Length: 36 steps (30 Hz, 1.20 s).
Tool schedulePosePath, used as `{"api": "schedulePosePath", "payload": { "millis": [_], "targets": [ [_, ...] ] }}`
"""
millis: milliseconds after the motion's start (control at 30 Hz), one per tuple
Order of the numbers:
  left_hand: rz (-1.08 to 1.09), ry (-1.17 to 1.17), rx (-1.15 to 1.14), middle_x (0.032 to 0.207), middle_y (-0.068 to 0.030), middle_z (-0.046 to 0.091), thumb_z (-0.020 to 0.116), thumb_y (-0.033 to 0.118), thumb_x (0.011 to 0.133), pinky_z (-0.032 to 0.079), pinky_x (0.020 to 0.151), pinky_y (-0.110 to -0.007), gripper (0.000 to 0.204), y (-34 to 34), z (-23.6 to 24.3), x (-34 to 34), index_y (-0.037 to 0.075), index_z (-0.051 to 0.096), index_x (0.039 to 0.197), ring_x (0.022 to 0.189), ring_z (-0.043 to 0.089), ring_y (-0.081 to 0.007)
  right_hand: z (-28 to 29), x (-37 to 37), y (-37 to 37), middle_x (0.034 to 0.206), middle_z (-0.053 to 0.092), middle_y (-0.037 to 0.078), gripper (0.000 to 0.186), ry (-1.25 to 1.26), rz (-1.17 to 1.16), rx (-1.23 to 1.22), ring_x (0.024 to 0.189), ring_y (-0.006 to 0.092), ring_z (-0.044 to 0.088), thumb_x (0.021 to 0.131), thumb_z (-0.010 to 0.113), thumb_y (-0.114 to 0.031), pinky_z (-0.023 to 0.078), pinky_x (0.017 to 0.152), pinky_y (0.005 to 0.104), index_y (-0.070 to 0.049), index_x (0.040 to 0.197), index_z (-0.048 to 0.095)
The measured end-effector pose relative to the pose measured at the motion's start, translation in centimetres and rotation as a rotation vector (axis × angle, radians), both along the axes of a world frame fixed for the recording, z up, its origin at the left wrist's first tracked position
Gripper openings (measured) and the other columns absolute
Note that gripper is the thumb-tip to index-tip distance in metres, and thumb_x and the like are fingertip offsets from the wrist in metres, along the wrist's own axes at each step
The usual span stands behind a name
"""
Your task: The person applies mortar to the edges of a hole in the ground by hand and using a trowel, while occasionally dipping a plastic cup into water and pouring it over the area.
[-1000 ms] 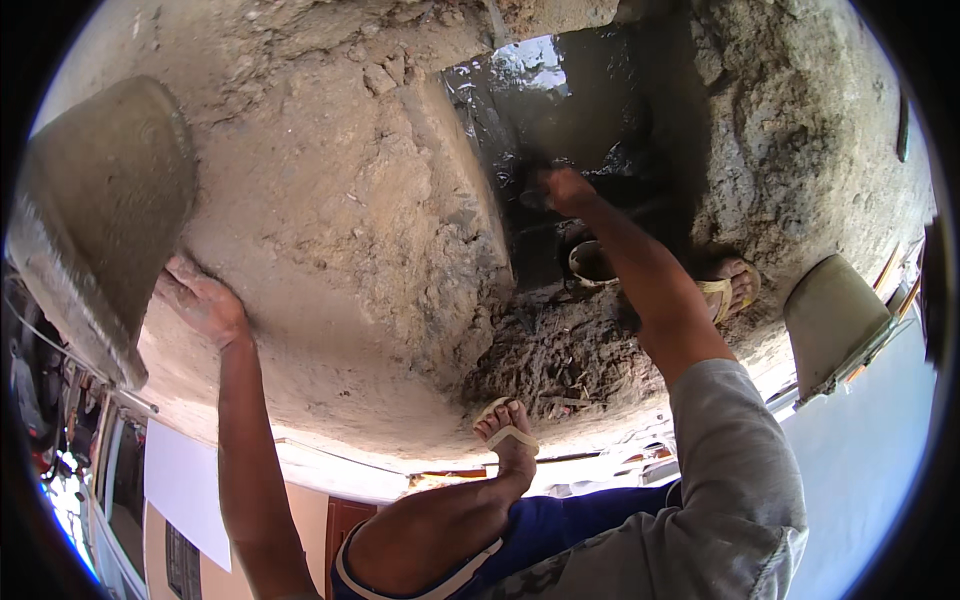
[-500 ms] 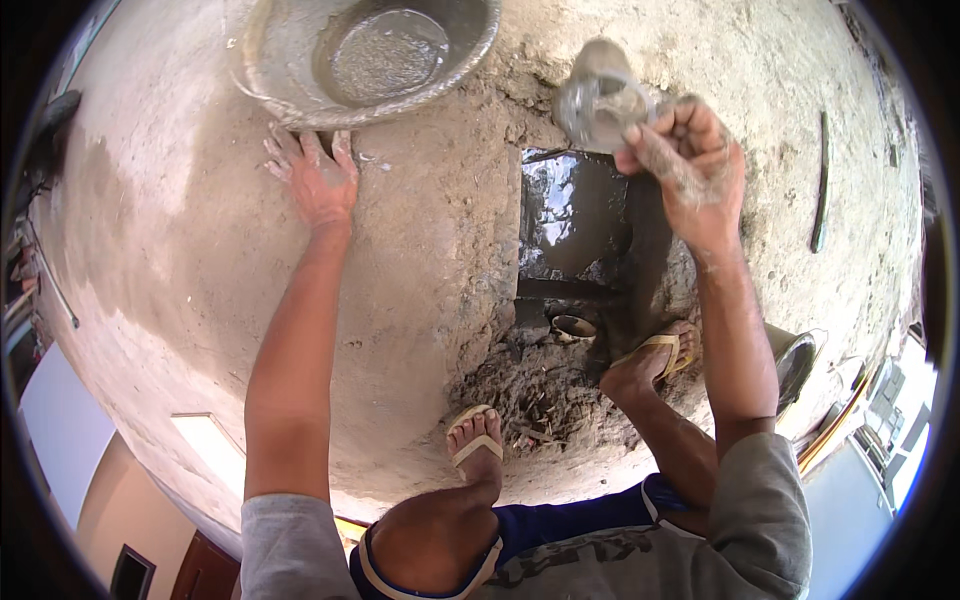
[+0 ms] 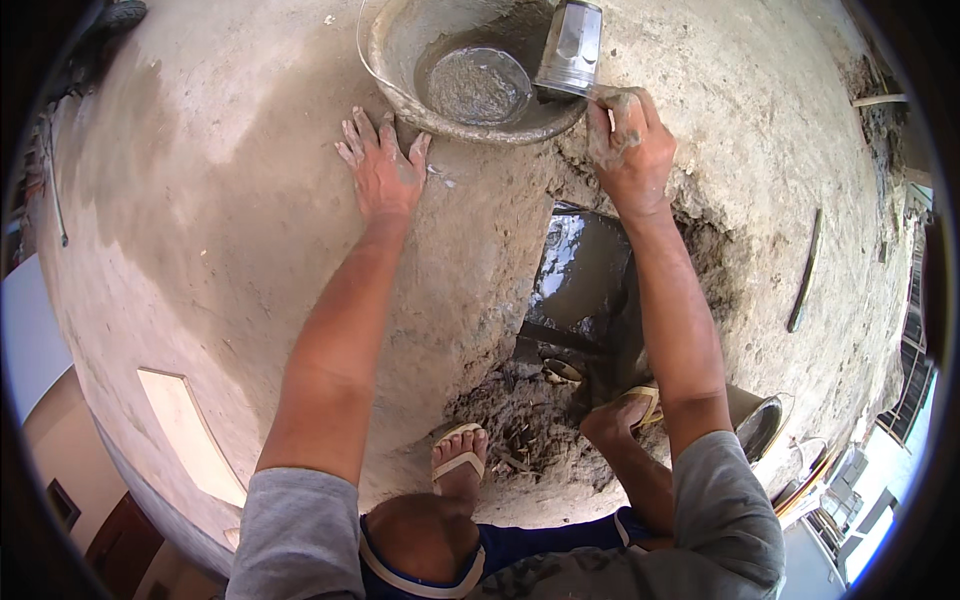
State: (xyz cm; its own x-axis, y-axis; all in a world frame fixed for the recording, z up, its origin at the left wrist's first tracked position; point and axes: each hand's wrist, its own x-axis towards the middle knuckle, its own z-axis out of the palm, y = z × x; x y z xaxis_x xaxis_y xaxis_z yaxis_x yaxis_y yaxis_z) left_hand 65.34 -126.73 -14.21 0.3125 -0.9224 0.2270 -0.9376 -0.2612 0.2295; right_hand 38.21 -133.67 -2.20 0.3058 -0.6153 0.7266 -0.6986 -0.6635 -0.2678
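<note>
My right hand [image 3: 632, 145], muddy and with fingers closed, pinches a clear plastic cup [image 3: 572, 45] at its near end. The cup is tilted over the right side of a wide, mud-coated basin [image 3: 393, 88]. Grey sludge [image 3: 478, 85] lies in the bottom of that basin. My left hand [image 3: 385, 172] rests on the ground by the basin's near left rim, fingers spread and holding nothing. Below my right hand is a square pit [image 3: 590, 275] of dark, shiny water, partly covered by my right forearm.
A pipe end [image 3: 563, 369] juts from the wet, dug-up soil [image 3: 520, 420] between my sandalled feet. A bucket [image 3: 757, 425] lies on its side beyond my right forearm. A thin dark stick [image 3: 805, 270] lies on the ground at the right.
My right hand has carried the cup from above the pit up and left to the basin, and the cup has turned. My left hand stays flat on the ground. The view has shifted.
</note>
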Motion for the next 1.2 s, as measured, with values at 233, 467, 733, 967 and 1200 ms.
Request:
{"api": "schedulePosePath", "payload": {
  "millis": [233, 467, 733, 967, 1200],
  "targets": [
    [-0.015, -0.018, -0.002, 0.152, -0.0238, 0.023, 0.057, 0.042, 0.088, 0.011, 0.116, -0.055, 0.061, -0.1, -0.4, 0.1, -0.002, 0.052, 0.129, 0.142, 0.017, -0.0415, -1.6, -0.4, -0.2, 0.093, 0.064, 0.006, 0.021, 0.019, 0.027, -0.119, 0.062, 0.0245, 0.063, 0.074, 0.072, -0.003, 0.05, 0.051, 0.0336, -0.009, 0.092, 0.062],
    [-0.035, -0.101, 0.004, 0.151, -0.0252, 0.024, 0.052, 0.048, 0.089, 0.012, 0.116, -0.055, 0.064, -0.8, -1.4, 0.1, 0.001, 0.051, 0.132, 0.141, 0.019, -0.0421, -0.6, -1.4, -0.5, 0.089, 0.067, 0.008, 0.018, -0.045, -0.006, -0.133, 0.068, 0.0226, 0.065, 0.075, 0.072, -0.001, 0.053, 0.058, 0.0301, -0.006, 0.088, 0.06],
    [-0.085, -0.177, -0.085, 0.142, -0.0284, 0.038, 0.049, 0.047, 0.093, 0.017, 0.113, -0.057, 0.066, -0.1, -4.0, 1.6, -0.005, 0.047, 0.133, 0.136, 0.027, -0.0452, -5.6, -8.7, 6.7, 0.08, 0.066, 0.008, 0.015, -1.138, -0.041, 0.645, 0.073, 0.0166, 0.068, 0.084, 0.068, 0.002, 0.06, 0.071, 0.0308, -0.002, 0.082, 0.054],
    [-0.14, -0.217, 0.079, 0.142, -0.0286, 0.038, 0.048, 0.046, 0.095, 0.02, 0.111, -0.054, 0.067, -0.2, -3.3, 1.3, -0.007, 0.043, 0.135, 0.132, 0.03, -0.0461, -28.3, -15.1, 21.5, 0.076, 0.065, 0.009, 0.017, -1.06, -0.624, 1.466, 0.069, 0.0169, 0.067, 0.082, 0.072, -0.006, 0.054, 0.061, 0.0286, -0.003, 0.085, 0.055],
    [-0.134, 0.064, 0.121, 0.145, -0.0307, 0.032, 0.042, 0.041, 0.1, 0.017, 0.115, -0.047, 0.064, -0.8, -2.6, -0.1, -0.01, 0.036, 0.139, 0.137, 0.025, -0.0432, -43.4, -17.0, 19.8, 0.088, 0.068, 0.016, 0.02, -0.243, -1.031, 1.32, 0.084, 0.0345, 0.066, 0.08, 0.072, -0.019, 0.052, 0.074, 0.0426, -0.006, 0.091, 0.06]
  ]
}}
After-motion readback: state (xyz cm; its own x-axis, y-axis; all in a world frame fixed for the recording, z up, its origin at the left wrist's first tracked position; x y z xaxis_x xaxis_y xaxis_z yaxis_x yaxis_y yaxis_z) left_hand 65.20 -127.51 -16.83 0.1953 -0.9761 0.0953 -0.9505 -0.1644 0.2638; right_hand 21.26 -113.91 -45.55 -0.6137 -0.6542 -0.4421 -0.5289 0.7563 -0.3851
